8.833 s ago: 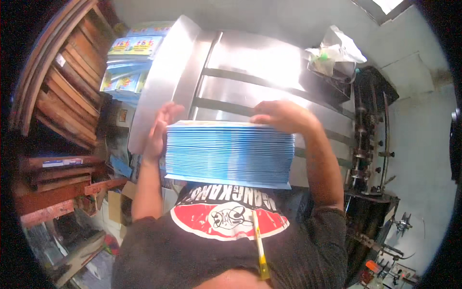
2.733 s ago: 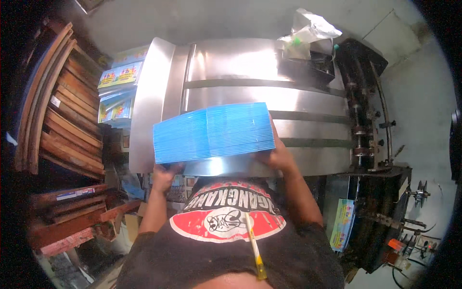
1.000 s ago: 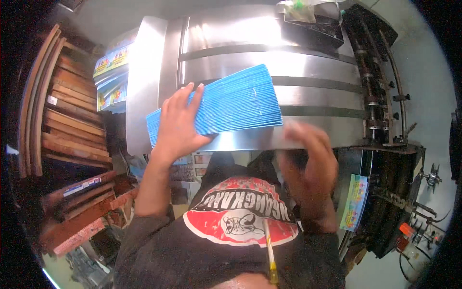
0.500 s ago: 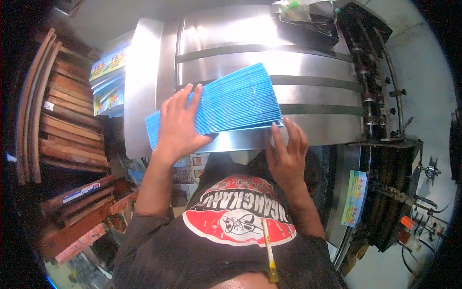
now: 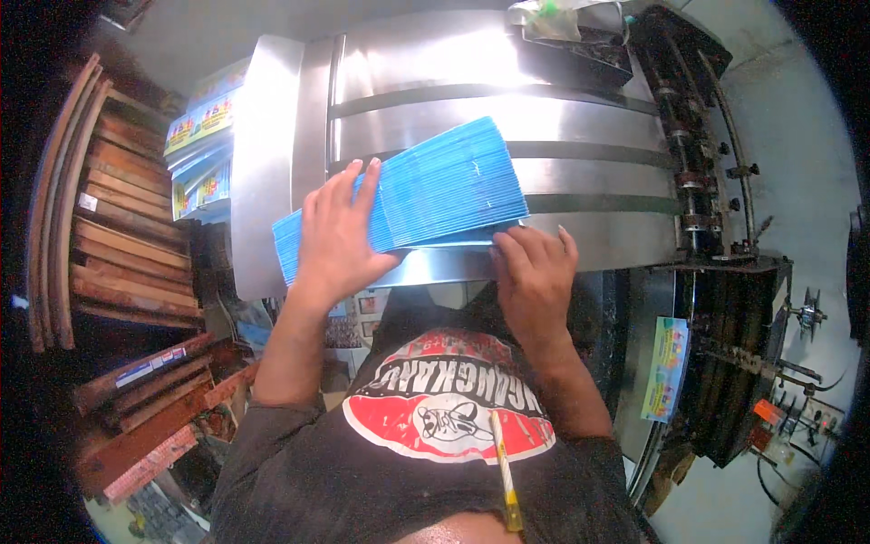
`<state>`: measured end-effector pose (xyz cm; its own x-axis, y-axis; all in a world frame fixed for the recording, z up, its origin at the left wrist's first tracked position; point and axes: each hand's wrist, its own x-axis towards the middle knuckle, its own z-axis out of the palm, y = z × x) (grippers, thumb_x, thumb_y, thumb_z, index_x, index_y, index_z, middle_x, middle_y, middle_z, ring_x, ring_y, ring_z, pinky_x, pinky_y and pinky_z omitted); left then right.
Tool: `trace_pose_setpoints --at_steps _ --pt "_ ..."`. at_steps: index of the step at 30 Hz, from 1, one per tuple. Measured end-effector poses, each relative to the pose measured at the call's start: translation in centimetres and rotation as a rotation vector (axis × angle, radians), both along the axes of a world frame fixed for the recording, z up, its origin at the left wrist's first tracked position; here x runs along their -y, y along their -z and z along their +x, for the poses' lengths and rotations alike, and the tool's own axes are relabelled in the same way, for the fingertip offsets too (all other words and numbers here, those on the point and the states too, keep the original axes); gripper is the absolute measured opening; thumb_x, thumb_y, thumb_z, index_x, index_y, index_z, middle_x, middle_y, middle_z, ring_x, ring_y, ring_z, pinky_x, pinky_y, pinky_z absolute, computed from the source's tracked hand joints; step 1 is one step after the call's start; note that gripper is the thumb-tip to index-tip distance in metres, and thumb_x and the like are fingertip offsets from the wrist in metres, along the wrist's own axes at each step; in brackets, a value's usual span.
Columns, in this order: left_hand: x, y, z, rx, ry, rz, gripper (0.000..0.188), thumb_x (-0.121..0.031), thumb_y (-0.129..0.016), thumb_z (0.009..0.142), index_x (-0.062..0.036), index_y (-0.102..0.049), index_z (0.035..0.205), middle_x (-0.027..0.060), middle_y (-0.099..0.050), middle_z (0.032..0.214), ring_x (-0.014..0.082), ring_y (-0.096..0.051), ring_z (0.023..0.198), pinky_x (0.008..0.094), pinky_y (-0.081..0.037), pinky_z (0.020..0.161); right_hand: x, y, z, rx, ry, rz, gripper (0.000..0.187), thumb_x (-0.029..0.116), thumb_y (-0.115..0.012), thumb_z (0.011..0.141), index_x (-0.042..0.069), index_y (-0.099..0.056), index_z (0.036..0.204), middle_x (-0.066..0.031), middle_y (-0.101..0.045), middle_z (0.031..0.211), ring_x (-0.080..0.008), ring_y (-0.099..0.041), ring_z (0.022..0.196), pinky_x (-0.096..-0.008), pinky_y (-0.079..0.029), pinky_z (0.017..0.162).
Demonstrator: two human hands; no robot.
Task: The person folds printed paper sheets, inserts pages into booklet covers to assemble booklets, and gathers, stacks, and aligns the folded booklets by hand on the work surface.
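Note:
A fanned stack of blue folded paper sheets point(image 5: 453, 181) lies slanted on the metal table, its layered edges showing as close lines. Across its left part my left hand point(image 5: 340, 222) is closed, fingertips over the far edge and thumb along the near edge. At the stack's near right corner, my right hand point(image 5: 536, 272) has its thumb and forefinger pinched on the lowest blue sheet point(image 5: 467, 238), which stands slightly apart from those above. The exact grip of the right fingertips is partly hidden.
The metal table point(image 5: 598, 240) has dark belts across it. Rollers and a rod point(image 5: 693, 172) run along its right side. Colourful printed sheets point(image 5: 201, 127) are stacked at the left, beside wooden boards point(image 5: 136, 245). A black tray point(image 5: 580, 59) stands at the far right.
My right hand has moved slightly left and its fingers have curled from extended into a pinch at the stack's lower corner. My left hand and the stack stay nearly in place.

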<state>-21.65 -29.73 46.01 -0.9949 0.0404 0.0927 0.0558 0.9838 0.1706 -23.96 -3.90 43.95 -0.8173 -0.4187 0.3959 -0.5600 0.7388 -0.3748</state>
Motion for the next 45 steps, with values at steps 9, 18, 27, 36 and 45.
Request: trace_pose_setpoints --at_steps 9,18,27,36,45 --pt "-0.1 0.1 0.2 -0.012 0.001 0.019 0.106 -0.043 -0.08 0.062 -0.0082 -0.032 0.151 0.0186 -0.041 0.145 0.0368 -0.042 0.13 0.0501 -0.031 0.108 0.7 0.6 0.2 0.262 -0.049 -0.18 0.022 0.012 -0.069 0.083 0.008 -0.065 0.104 -0.0082 -0.063 0.099 -0.0297 -0.056 0.101 -0.0491 -0.036 0.102" --pt "-0.1 -0.1 0.0 0.01 -0.006 0.027 0.107 -0.043 -0.081 0.062 -0.0082 -0.033 0.151 0.0181 -0.041 0.145 0.0369 -0.041 0.131 0.0492 -0.031 0.109 -0.2 0.1 -0.1 0.347 -0.054 -0.381 0.033 0.008 -0.071 0.081 0.007 -0.06 0.112 -0.0099 -0.062 0.104 -0.0313 -0.057 0.101 -0.0455 -0.039 0.098" --pt "-0.1 0.0 0.0 0.011 -0.016 0.018 0.104 -0.042 -0.08 0.065 -0.0072 -0.032 0.15 0.0187 -0.041 0.142 0.0335 -0.04 0.131 0.0476 -0.029 0.109 -0.4 0.6 1.0 0.102 -0.038 -0.113 0.042 0.015 -0.074 0.083 0.001 -0.058 0.119 -0.0169 -0.057 0.114 -0.0342 -0.058 0.103 -0.0429 -0.048 0.089" --pt "-0.1 0.0 0.0 0.011 -0.021 0.005 0.104 -0.039 -0.081 0.064 -0.0072 -0.032 0.15 0.0184 -0.04 0.142 0.0339 -0.04 0.131 0.0469 -0.029 0.109 0.1 0.8 1.0 0.142 0.028 -0.158 0.04 0.015 -0.071 0.087 0.001 -0.059 0.123 -0.0175 -0.056 0.114 -0.0338 -0.059 0.101 -0.0444 -0.05 0.089" --pt "-0.3 -0.1 -0.1 0.01 -0.041 0.015 0.104 -0.04 -0.081 0.063 -0.0067 -0.034 0.149 0.0185 -0.042 0.141 0.0335 -0.04 0.131 0.0472 -0.03 0.109 -0.5 -1.1 0.4 0.024 0.099 -0.014 0.019 0.024 -0.071 0.086 0.009 -0.066 0.096 -0.0083 -0.061 0.102 -0.0267 -0.06 0.092 -0.0406 -0.045 0.083"
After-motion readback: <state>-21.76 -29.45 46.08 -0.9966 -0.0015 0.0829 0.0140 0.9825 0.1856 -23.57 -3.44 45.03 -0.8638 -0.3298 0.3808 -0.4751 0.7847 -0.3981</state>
